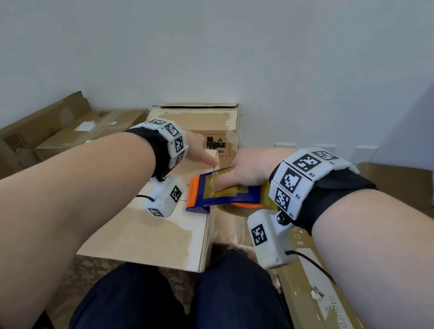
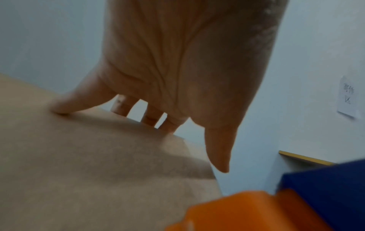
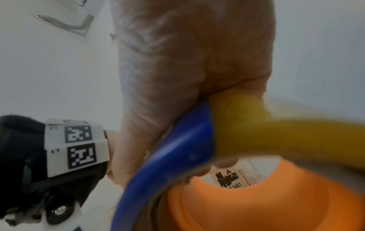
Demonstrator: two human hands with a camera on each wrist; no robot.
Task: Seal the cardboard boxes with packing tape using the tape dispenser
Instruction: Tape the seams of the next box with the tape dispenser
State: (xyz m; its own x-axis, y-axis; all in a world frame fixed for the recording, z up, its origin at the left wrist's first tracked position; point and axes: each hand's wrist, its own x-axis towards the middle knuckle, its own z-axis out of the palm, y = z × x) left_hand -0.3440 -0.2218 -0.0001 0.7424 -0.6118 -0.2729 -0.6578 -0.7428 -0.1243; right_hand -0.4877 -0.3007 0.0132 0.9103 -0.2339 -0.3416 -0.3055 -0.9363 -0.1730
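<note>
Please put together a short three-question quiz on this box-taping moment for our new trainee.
1. True or false: the left hand holds the tape dispenser.
2. Which does the left hand touch? A) the cardboard box top B) the wall C) the person's knee
3. Fill in: the right hand grips the blue and ____ dispenser.

Key: 1. False; the right hand grips it, while the left rests its spread fingers on the box. 2. A. 3. Orange.
</note>
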